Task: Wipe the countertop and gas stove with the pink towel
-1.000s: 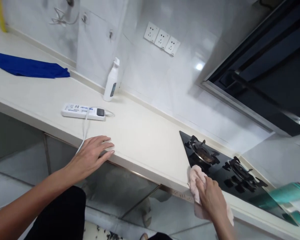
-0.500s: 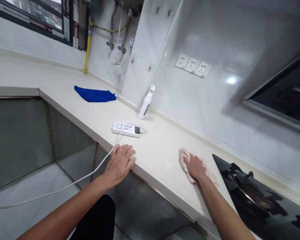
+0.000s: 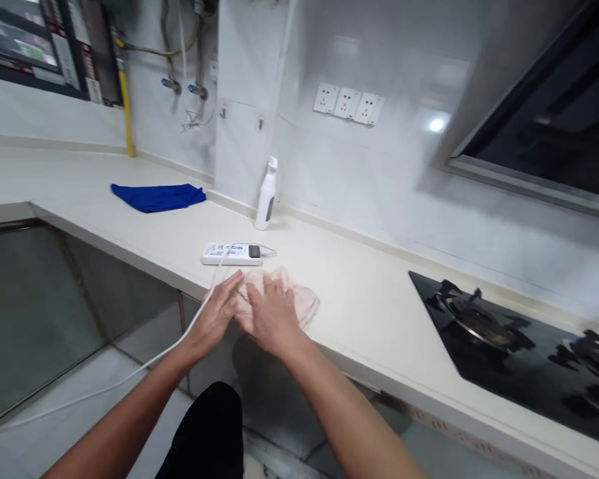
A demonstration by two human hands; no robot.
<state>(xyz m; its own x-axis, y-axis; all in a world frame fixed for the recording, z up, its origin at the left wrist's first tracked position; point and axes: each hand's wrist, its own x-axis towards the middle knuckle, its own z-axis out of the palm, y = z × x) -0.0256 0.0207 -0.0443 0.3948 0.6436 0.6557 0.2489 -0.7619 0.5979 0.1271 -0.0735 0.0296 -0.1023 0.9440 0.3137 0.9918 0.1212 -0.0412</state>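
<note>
A crumpled pale pink cloth (image 3: 307,307) lies at the front edge of the white countertop (image 3: 359,299). My right hand (image 3: 274,318) presses on it from above, fingers bent into the fabric. Beside it, at the cloth's left side, is my left hand (image 3: 214,322), its fingers stretched out and close together; the fingertips meet the cloth's edge. Just behind both hands sits a white power strip (image 3: 232,254) with a dark end. Its white cable (image 3: 144,367) runs over the counter edge, past my left hand and wrist.
A white spray bottle (image 3: 265,199) stands near the wall. Farther left lies a blue cloth (image 3: 157,197). To the right is a black gas hob (image 3: 459,339) with burners. Wall sockets (image 3: 348,104) and a range hood (image 3: 544,179) are above. A yellow pipe (image 3: 126,113) rises at the corner.
My right hand has slid the pink cloth left along the counter, from near the hob to beside my left hand. The view has shifted right.
</note>
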